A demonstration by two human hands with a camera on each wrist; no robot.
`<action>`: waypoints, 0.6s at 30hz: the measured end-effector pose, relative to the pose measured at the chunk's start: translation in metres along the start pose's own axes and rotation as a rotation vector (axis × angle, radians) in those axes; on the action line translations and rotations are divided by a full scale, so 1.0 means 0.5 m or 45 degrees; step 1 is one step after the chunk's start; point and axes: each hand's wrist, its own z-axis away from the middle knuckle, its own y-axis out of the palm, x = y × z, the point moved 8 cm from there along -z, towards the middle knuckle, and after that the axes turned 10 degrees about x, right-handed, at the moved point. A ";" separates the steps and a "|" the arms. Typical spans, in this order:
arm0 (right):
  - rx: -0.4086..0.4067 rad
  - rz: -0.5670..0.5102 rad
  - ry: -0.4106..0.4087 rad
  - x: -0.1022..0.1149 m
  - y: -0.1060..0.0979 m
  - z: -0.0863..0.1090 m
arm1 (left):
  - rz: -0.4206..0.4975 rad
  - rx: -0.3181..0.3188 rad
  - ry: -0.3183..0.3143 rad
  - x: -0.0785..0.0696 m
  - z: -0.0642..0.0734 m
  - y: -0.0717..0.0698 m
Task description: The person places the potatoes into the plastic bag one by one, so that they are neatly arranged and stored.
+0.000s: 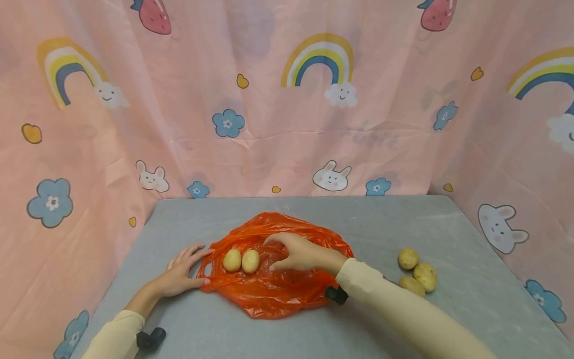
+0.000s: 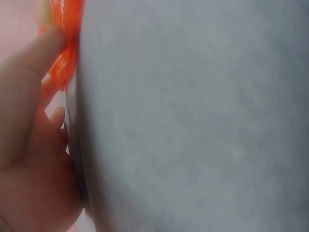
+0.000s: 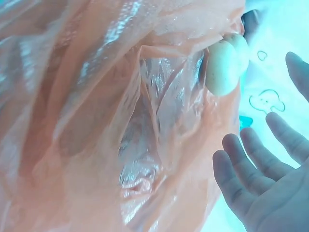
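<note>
The red bag (image 1: 282, 289), likely light, limp and slippery, is best pinched at its left, where the left grip (image 1: 181, 274) lies spread, the right grip (image 1: 301, 253) loose and empty.

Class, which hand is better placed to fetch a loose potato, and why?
Probably the right hand: it's empty, and the loose potatoes lie on its side; the left hand touches the orange bag.
</note>
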 end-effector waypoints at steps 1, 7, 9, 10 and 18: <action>-0.007 0.004 0.004 -0.001 -0.003 0.005 | 0.001 0.001 0.001 0.000 0.000 0.000; -0.055 -0.013 0.014 -0.007 -0.016 0.039 | 0.002 0.002 -0.001 0.002 -0.001 0.001; -0.073 -0.012 0.006 -0.008 -0.021 0.050 | 0.004 0.003 -0.003 0.003 -0.001 0.002; -0.081 -0.014 0.006 -0.008 -0.023 0.057 | 0.004 0.004 -0.004 0.003 -0.002 0.002; -0.145 -0.005 -0.017 -0.019 -0.037 0.097 | 0.004 -0.001 0.007 -0.001 0.000 0.002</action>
